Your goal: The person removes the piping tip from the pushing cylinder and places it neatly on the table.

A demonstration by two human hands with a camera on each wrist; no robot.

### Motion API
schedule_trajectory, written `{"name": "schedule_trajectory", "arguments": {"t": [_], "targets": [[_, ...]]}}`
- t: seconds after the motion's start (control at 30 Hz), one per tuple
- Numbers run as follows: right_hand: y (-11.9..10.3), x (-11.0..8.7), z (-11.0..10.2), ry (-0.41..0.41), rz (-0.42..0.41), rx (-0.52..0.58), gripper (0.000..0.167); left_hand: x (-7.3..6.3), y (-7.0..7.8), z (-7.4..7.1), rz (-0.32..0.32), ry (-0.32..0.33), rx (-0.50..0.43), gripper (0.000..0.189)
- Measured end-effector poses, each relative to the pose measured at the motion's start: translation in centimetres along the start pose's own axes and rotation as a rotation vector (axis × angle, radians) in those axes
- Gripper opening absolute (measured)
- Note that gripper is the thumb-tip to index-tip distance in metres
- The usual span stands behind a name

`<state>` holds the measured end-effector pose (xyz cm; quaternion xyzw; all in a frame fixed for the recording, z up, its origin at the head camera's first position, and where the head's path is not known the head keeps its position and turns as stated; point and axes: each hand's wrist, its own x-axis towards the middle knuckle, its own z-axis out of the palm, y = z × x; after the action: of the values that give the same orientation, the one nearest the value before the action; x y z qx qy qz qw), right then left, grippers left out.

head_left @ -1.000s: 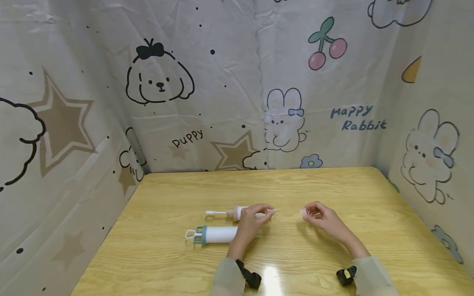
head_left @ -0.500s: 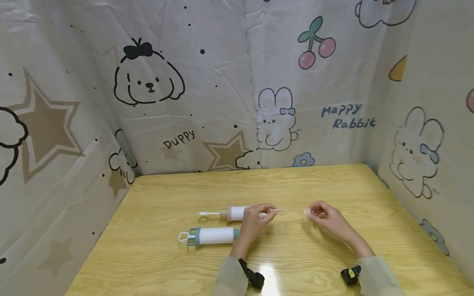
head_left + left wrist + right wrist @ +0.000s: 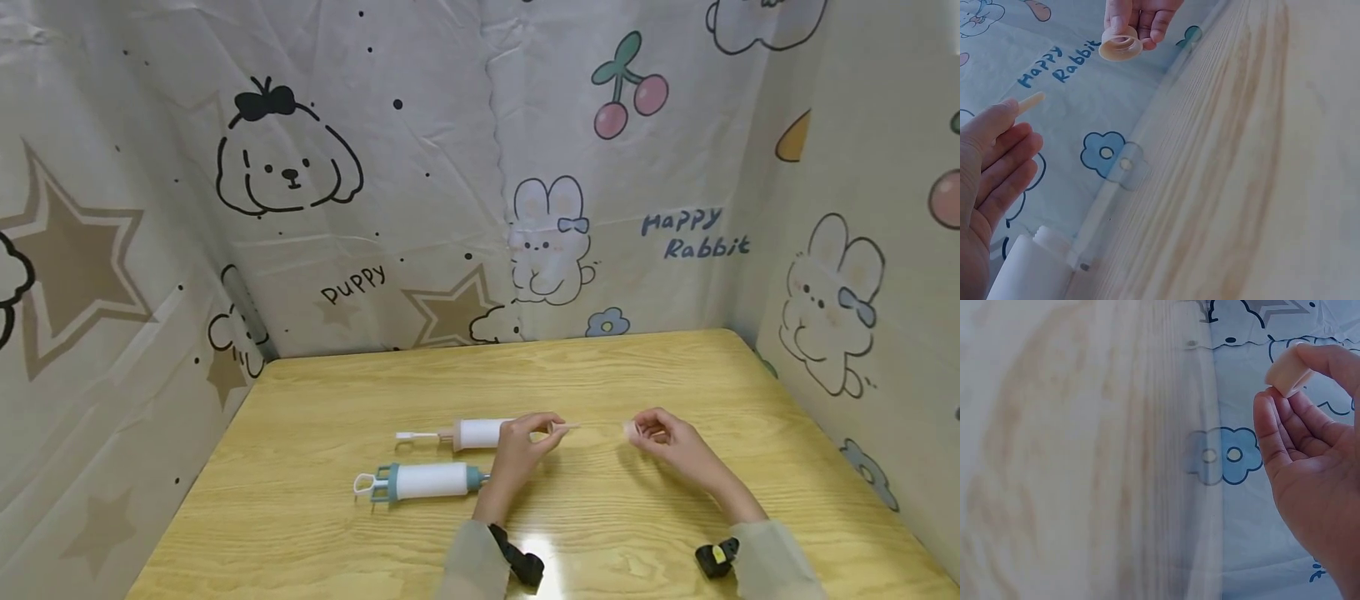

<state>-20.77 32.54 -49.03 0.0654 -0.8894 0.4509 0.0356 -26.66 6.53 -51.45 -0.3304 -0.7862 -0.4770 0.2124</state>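
My left hand pinches a slim, cream-coloured tapered nozzle between thumb and index finger, its narrow end pointing right. Opposite it, my right hand grips a short cream-coloured ring cap by its wall. A gap separates the nozzle from the cap, both held above the table. Behind the left hand lies a white-barrelled syringe-like press with a pinkish collar; its white threaded end shows in the left wrist view. Nearer my body rests a similar press with teal ends and a white loop handle.
The wood-grain table ends at a printed cloth hung at the back and both sides. Black wrist cameras sit at both cuffs, the left one and the right one close over the tabletop.
Both hands have shifted right along the table with the nozzle and cap, keeping a similar gap. More of the teal press's front end shows beside the left wrist. The head view has turned slightly right.
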Motion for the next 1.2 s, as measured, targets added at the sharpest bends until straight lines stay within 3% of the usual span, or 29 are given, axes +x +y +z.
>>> {"name": "schedule_trajectory", "arguments": {"t": [0.5,0.87,1.2], "targets": [[0.9,1.1,0.1,0.025,0.018,-0.082,0.03,-0.3,-0.3,0.4,0.022,0.0,0.005,0.011],[1.8,2.2,0.0,-0.037,-0.013,-0.131,0.026,-0.4,0.0,0.3,-0.006,-0.004,-0.015,0.011],[2.4,2.3,-0.3,-0.104,0.016,-0.15,0.026,-0.3,0.4,0.3,-0.021,-0.027,-0.035,0.011]]}}
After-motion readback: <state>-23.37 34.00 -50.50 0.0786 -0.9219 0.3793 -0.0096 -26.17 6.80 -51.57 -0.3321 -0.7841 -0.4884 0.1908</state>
